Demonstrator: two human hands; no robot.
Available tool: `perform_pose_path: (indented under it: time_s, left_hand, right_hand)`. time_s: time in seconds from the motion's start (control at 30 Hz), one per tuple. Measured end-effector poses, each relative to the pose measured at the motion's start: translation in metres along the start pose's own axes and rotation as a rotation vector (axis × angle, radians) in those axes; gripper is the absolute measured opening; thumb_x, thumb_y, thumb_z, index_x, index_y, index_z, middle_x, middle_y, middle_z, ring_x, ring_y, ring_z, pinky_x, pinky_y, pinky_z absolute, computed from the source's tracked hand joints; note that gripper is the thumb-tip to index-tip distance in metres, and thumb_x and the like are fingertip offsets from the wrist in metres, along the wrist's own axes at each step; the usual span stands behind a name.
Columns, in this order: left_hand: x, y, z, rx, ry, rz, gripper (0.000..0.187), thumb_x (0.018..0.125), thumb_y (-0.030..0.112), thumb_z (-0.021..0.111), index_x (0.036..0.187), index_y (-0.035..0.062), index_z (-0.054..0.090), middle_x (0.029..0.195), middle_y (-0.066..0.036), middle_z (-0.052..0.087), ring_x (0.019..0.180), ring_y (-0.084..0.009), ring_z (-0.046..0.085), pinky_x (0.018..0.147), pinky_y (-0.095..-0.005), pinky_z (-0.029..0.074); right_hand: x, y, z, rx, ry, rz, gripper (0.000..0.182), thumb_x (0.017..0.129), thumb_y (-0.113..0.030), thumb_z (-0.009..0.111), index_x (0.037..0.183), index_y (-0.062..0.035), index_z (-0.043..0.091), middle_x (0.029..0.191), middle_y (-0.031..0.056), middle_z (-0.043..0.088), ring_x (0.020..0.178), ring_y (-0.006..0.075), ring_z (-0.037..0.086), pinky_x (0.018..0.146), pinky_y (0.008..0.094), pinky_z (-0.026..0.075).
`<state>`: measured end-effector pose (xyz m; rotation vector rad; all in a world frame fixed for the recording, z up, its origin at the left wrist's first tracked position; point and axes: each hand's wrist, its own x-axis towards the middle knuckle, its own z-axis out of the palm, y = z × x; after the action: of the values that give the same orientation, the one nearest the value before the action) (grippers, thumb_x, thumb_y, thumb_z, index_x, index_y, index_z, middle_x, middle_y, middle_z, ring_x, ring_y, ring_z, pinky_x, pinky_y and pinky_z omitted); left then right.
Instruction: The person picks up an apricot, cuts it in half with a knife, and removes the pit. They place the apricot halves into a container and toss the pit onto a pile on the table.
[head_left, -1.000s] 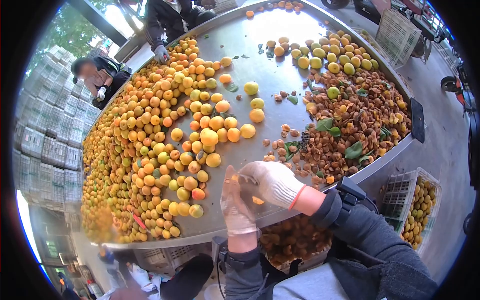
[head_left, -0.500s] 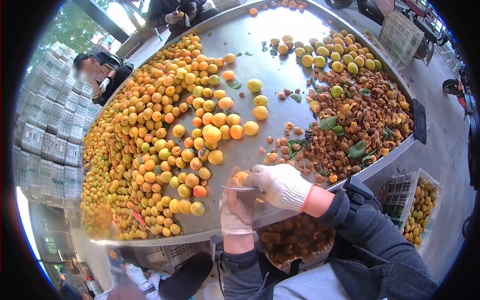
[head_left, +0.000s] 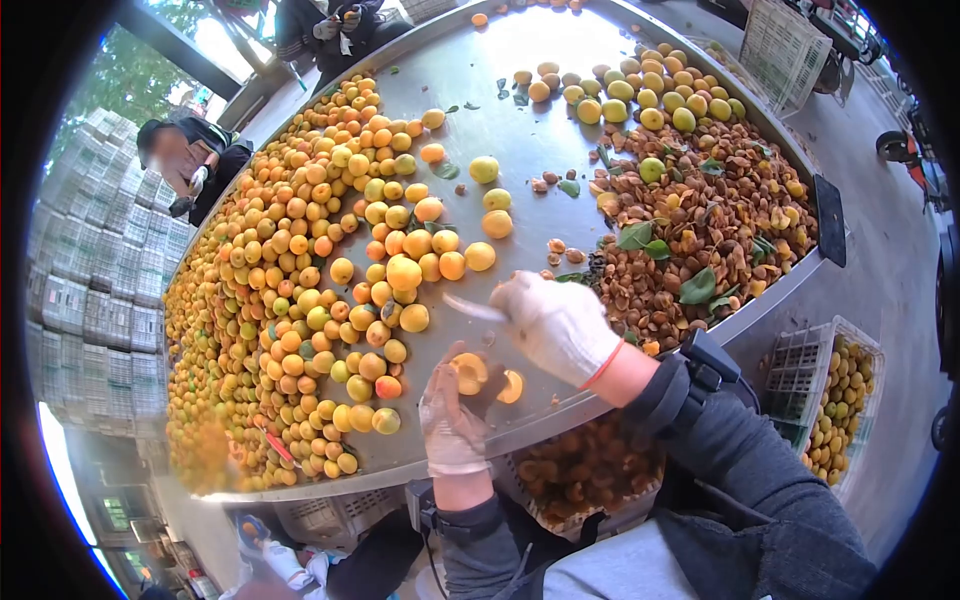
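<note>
My left hand (head_left: 453, 430), in a pale glove with bared fingertips, pinches an apricot half (head_left: 467, 372) with its hollow cut side showing. A second apricot half (head_left: 511, 386) appears just right of those fingers, over the table's near edge. Up and to the right, my gloved right hand (head_left: 560, 325) is closed around a knife (head_left: 474, 308); the blade points left towards the whole apricots (head_left: 300, 300), and its handle is hidden in the fist. Beyond that hand lies a heap of brown apricot pits (head_left: 700, 215) with some green leaves mixed in.
Whole apricots also lie at the far right of the metal table (head_left: 470, 210). Below its near edge stands a crate of apricot halves (head_left: 590, 470). A crate of apricots (head_left: 835, 410) is on the floor at right. Co-workers (head_left: 195, 160) sit along the left and far sides.
My hands have parted: the right has lifted away with the knife, while the left has lowered slightly. The apricot between them now shows as separate halves. The camera view has shifted slightly.
</note>
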<state>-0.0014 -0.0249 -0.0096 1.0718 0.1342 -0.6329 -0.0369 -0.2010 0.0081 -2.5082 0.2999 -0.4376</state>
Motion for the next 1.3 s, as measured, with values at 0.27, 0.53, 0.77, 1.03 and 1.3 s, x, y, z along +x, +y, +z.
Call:
perform_pose_path:
  time_s: [0.27, 0.53, 0.77, 1.03, 1.3]
  left_hand:
    - [0.005, -0.004, -0.004, 1.595, 0.163, 0.416, 0.040, 0.075, 0.031, 0.074, 0.104, 0.0052, 0.065, 0.102, -0.013, 0.065, 0.084, -0.0287, 0.066, 0.076, -0.0375, 0.053]
    - [-0.005, -0.015, 0.015, 1.533, 0.095, 0.228, 0.029, 0.070, 0.025, 0.079, 0.090, 0.0059, 0.069, 0.088, -0.014, 0.068, 0.078, -0.0261, 0.066, 0.077, -0.0378, 0.052]
    - [-0.071, 0.014, 0.023, 1.229, -0.385, 0.502, 0.048, 0.070, 0.020, 0.080, 0.109, 0.0032, 0.059, 0.105, -0.015, 0.063, 0.096, -0.0298, 0.063, 0.083, -0.0322, 0.051]
    - [0.007, 0.060, -0.106, 1.513, 0.641, 0.553, 0.029, 0.076, 0.011, 0.070, 0.103, 0.0027, 0.064, 0.107, -0.016, 0.059, 0.098, -0.0312, 0.058, 0.090, -0.0362, 0.047]
    - [0.029, 0.083, -0.117, 1.814, 0.796, -0.001, 0.041, 0.069, 0.026, 0.072, 0.101, -0.0006, 0.066, 0.103, -0.019, 0.064, 0.096, -0.0371, 0.061, 0.083, -0.0400, 0.050]
  right_hand:
    - [0.000, 0.003, -0.014, 0.337, 0.132, 0.008, 0.014, 0.084, -0.018, 0.064, 0.091, -0.0069, 0.067, 0.082, 0.0143, 0.065, 0.075, 0.0338, 0.065, 0.066, 0.0389, 0.052]
    - [0.000, 0.006, -0.020, 0.435, 0.229, -0.048, 0.010, 0.080, -0.009, 0.068, 0.089, -0.0053, 0.067, 0.083, 0.0121, 0.067, 0.074, 0.0288, 0.067, 0.066, 0.0345, 0.053]
    - [0.007, 0.008, -0.026, 0.483, 0.200, 0.037, 0.011, 0.082, -0.006, 0.068, 0.093, -0.0033, 0.067, 0.083, 0.0103, 0.067, 0.074, 0.0190, 0.066, 0.067, 0.0290, 0.052]
    - [0.007, 0.003, -0.025, 0.587, 0.148, 0.036, 0.011, 0.082, -0.004, 0.067, 0.094, -0.0023, 0.066, 0.078, 0.0091, 0.066, 0.068, 0.0150, 0.064, 0.065, 0.0273, 0.052]
    - [0.006, 0.001, -0.020, 0.607, 0.107, 0.039, 0.012, 0.082, -0.002, 0.067, 0.094, -0.0016, 0.066, 0.076, 0.0073, 0.065, 0.067, 0.0130, 0.064, 0.064, 0.0264, 0.052]
